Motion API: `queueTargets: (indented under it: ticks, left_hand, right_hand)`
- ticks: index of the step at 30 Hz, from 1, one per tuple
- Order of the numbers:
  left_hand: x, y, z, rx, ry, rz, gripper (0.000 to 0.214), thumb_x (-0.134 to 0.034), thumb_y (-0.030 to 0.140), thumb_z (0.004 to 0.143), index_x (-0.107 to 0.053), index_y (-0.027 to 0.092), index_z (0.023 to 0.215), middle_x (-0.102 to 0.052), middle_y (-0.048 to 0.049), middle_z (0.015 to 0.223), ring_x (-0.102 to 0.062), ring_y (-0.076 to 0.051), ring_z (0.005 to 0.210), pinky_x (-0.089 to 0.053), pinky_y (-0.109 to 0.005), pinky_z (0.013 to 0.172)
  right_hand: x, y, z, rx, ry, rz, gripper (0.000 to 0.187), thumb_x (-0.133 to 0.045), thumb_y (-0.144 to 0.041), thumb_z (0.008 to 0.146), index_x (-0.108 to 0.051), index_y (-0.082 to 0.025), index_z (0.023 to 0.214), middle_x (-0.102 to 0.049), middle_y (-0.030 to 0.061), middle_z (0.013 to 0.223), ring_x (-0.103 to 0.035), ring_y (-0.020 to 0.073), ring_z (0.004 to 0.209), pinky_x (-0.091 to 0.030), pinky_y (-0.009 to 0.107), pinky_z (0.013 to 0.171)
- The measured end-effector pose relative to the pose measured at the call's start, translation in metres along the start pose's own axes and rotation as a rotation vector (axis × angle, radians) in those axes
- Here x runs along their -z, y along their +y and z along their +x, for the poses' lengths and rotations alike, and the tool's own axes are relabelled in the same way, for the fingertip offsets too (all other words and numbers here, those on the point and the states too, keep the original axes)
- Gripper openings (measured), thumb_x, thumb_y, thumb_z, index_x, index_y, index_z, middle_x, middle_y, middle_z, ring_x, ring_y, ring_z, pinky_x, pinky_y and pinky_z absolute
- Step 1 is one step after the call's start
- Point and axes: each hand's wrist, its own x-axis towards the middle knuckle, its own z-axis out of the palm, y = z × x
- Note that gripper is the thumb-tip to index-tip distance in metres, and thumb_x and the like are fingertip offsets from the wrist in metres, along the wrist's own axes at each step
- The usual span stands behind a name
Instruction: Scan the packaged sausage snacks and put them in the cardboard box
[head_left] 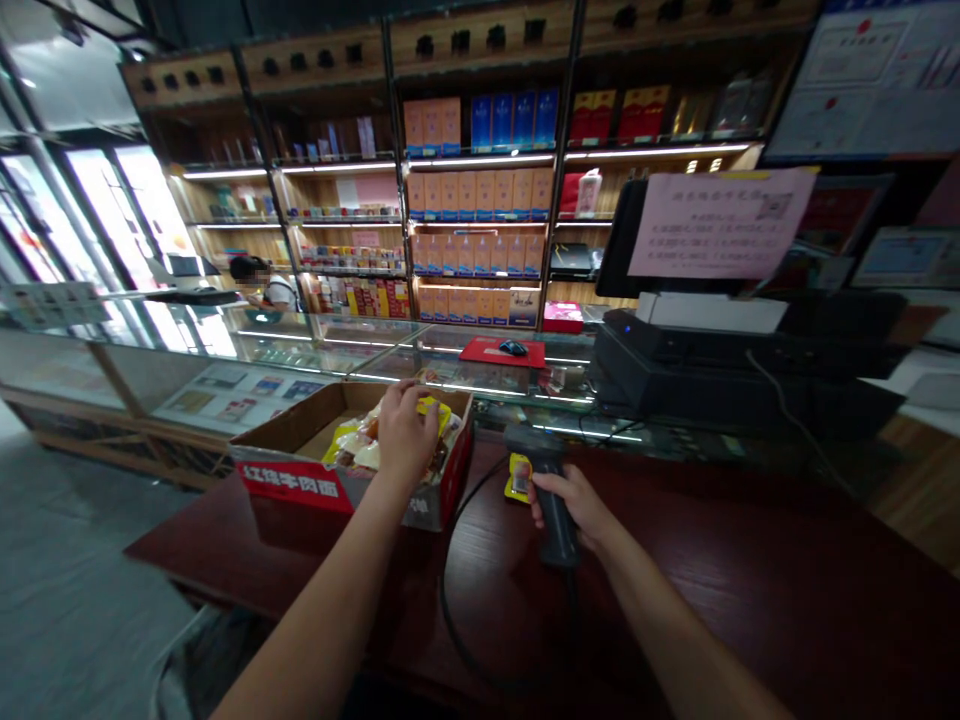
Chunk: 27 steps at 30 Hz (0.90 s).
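My right hand [576,503] is wrapped round the handle of a dark barcode scanner [555,515], whose head points away from me. Just left of the scanner, a small yellow packet [518,478] lies on the dark red table. My left hand [405,430] reaches into an open cardboard box [292,482] with a red printed side. Its fingers are curled at a yellow snack packet [435,408], and the fingertips are partly hidden. Several more plastic-wrapped packets [352,440] lie in the box around that hand.
The scanner's cable [450,590] loops over the table [712,580]. Beyond is a glass display counter [360,350] with a mouse [513,347] on a red mat. A screen with a pink sheet [720,225] stands at right. A person [279,290] is behind the counter, before stocked shelves.
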Motion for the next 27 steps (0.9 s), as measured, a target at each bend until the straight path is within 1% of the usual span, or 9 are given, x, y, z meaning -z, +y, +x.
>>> queueTargets:
  ticks: [2,4,7,9,13,16,19,23,27]
  left_hand:
    - [-0.015,0.023,-0.014,-0.074,-0.112,-0.123,0.016,-0.050,0.027,0.079,-0.057,0.019,0.092,-0.055,-0.0090,0.108,-0.051,-0.020,0.105,-0.039,-0.031,0.091]
    - [-0.037,0.043,-0.031,-0.094,-0.306,-0.181,0.018,-0.051,0.027,0.079,-0.056,0.018,0.093,-0.058,-0.0094,0.104,-0.054,-0.020,0.101,-0.041,-0.030,0.088]
    - [-0.077,0.057,-0.054,0.016,-0.654,-0.097,0.023,-0.056,0.033,0.076,-0.058,0.015,0.089,-0.063,-0.0147,0.092,-0.060,-0.025,0.091,-0.044,-0.033,0.080]
    - [-0.102,0.057,-0.065,0.130,-0.795,0.002,0.026,-0.057,0.039,0.073,-0.059,0.014,0.078,-0.065,-0.0186,0.084,-0.062,-0.028,0.086,-0.045,-0.033,0.075]
    - [-0.133,0.047,-0.076,0.268,-0.845,0.047,0.028,-0.069,0.041,0.059,-0.055,0.016,0.060,-0.067,-0.0197,0.078,-0.064,-0.029,0.084,-0.045,-0.032,0.071]
    - [-0.143,0.040,-0.078,0.347,-0.829,0.003,0.032,-0.077,0.033,0.042,-0.051,0.018,0.051,-0.068,-0.0164,0.071,-0.065,-0.030,0.079,-0.045,-0.031,0.067]
    - [-0.148,0.032,-0.079,0.392,-0.879,-0.094,0.032,-0.077,0.030,0.041,-0.048,0.018,0.046,-0.062,-0.0075,0.054,-0.065,-0.025,0.068,-0.044,-0.028,0.061]
    - [-0.148,0.023,-0.083,0.584,-1.014,-0.415,0.029,-0.074,0.031,0.050,-0.048,0.017,0.052,-0.053,0.0019,0.044,-0.056,-0.015,0.048,-0.042,-0.024,0.049]
    - [-0.141,0.024,-0.088,0.809,-1.017,-0.876,0.033,-0.074,0.028,0.052,-0.044,0.017,0.059,-0.056,0.0027,0.051,-0.054,-0.011,0.045,-0.044,-0.023,0.045]
  right_hand:
    - [0.015,0.002,-0.004,-0.010,0.052,-0.011,0.023,-0.065,-0.033,0.064,-0.059,-0.014,0.076,-0.060,-0.0006,0.056,-0.054,0.0113,0.041,-0.046,0.024,0.039]
    - [0.031,0.004,-0.009,-0.007,0.102,-0.020,0.023,-0.066,-0.032,0.064,-0.058,-0.014,0.075,-0.060,-0.0004,0.055,-0.054,0.0113,0.041,-0.046,0.024,0.039]
    - [0.055,0.007,-0.016,-0.016,0.149,-0.025,0.025,-0.066,-0.032,0.065,-0.058,-0.014,0.081,-0.060,-0.0010,0.054,-0.055,0.0117,0.040,-0.046,0.024,0.038]
    - [0.068,0.010,-0.022,-0.028,0.170,-0.019,0.026,-0.066,-0.032,0.065,-0.058,-0.014,0.083,-0.060,-0.0013,0.053,-0.055,0.0120,0.040,-0.045,0.024,0.038]
    - [0.083,0.018,-0.029,-0.040,0.215,0.004,0.026,-0.066,-0.031,0.065,-0.058,-0.014,0.083,-0.061,-0.0011,0.055,-0.055,0.0116,0.041,-0.046,0.023,0.039]
    - [0.087,0.025,-0.030,-0.047,0.227,0.022,0.026,-0.066,-0.032,0.064,-0.058,-0.015,0.082,-0.060,-0.0016,0.054,-0.055,0.0112,0.041,-0.045,0.023,0.039]
    - [0.087,0.031,-0.029,-0.075,0.221,0.000,0.026,-0.066,-0.033,0.063,-0.058,-0.015,0.081,-0.060,-0.0019,0.053,-0.054,0.0111,0.039,-0.045,0.023,0.038]
    - [0.087,0.034,-0.029,-0.094,0.200,-0.032,0.027,-0.065,-0.033,0.063,-0.057,-0.014,0.081,-0.060,-0.0019,0.053,-0.053,0.0110,0.039,-0.044,0.023,0.037]
    - [0.085,0.032,-0.031,-0.104,0.181,-0.046,0.028,-0.065,-0.033,0.063,-0.057,-0.014,0.082,-0.060,-0.0021,0.054,-0.054,0.0109,0.040,-0.044,0.023,0.038]
